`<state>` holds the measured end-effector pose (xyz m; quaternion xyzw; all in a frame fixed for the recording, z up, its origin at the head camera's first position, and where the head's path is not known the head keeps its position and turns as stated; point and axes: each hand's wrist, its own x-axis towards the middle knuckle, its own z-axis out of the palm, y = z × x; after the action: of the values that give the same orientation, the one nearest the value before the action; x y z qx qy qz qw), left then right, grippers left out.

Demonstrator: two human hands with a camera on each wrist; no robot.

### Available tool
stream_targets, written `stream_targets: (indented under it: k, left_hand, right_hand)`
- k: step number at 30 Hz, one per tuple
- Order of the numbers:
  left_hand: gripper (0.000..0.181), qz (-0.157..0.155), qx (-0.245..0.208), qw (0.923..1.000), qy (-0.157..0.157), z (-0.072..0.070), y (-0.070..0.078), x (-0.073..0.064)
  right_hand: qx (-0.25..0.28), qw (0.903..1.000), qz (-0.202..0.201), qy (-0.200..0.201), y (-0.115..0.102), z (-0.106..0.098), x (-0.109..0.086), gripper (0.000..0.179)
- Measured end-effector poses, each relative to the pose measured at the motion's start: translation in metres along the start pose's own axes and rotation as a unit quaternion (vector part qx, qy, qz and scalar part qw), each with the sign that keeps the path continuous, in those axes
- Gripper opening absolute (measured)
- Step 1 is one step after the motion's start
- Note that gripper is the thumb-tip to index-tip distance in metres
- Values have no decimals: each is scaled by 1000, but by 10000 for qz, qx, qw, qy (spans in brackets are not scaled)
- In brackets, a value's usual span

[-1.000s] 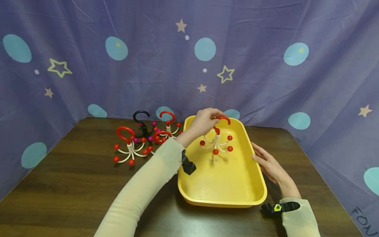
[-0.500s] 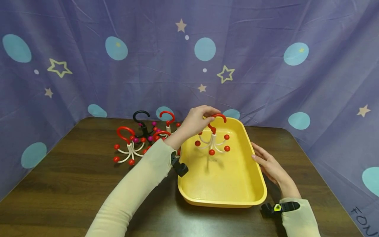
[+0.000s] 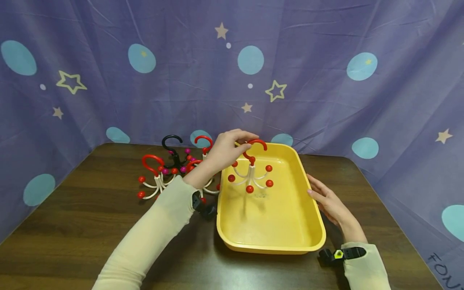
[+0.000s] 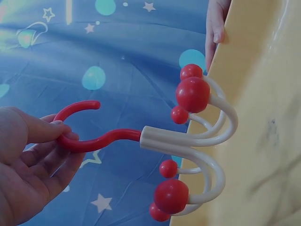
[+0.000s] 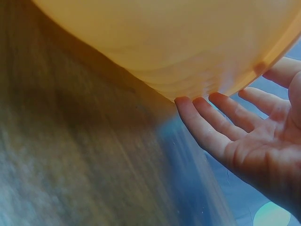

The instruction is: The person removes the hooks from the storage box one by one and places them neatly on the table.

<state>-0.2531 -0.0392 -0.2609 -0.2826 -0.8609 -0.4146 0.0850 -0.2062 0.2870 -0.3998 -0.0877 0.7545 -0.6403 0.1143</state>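
My left hand [image 3: 227,150] pinches the red hook of a white multi-arm hanger [image 3: 251,174] between thumb and fingers. In the left wrist view, several curved white arms tipped with red balls spread from the stem of this hanger [image 4: 164,136]. It hangs upright over the left part of a yellow tray [image 3: 275,229], casting a shadow on the tray's floor. On the tray's right side, my right hand [image 3: 331,205] rests its fingertips against the outer wall, thumb at the rim. The right wrist view shows its fingers [image 5: 211,120] extended, touching the tray's wall.
Left of the tray, several similar hangers stand on the wooden table [image 3: 90,225]. One is a black hanger [image 3: 175,157] with magenta balls; a red-hooked hanger [image 3: 158,183] stands in front of it. My left forearm partly covers the group. A patterned curtain [image 3: 308,108] hangs behind.
My left hand has moved left with the hanger, from the tray's middle toward its left side. The right hand and the tray have stayed in place.
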Motion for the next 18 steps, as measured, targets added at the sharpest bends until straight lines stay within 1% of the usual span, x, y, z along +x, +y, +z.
stream_targets:
  k: [8, 14, 18]
  left_hand:
    - [26, 171, 79, 9998, 75, -18, 2, -13]
    - [26, 95, 0, 9999, 87, -32, 1, -25]
    - [27, 127, 4, 9997, 211, -41, -1, -34]
  right_hand:
    - [-2, 10000, -31, -24, 1, 0, 1, 63]
    - [-118, 9999, 35, 38, 1, 0, 1, 63]
    - [-142, 9999, 45, 36, 0, 0, 1, 64]
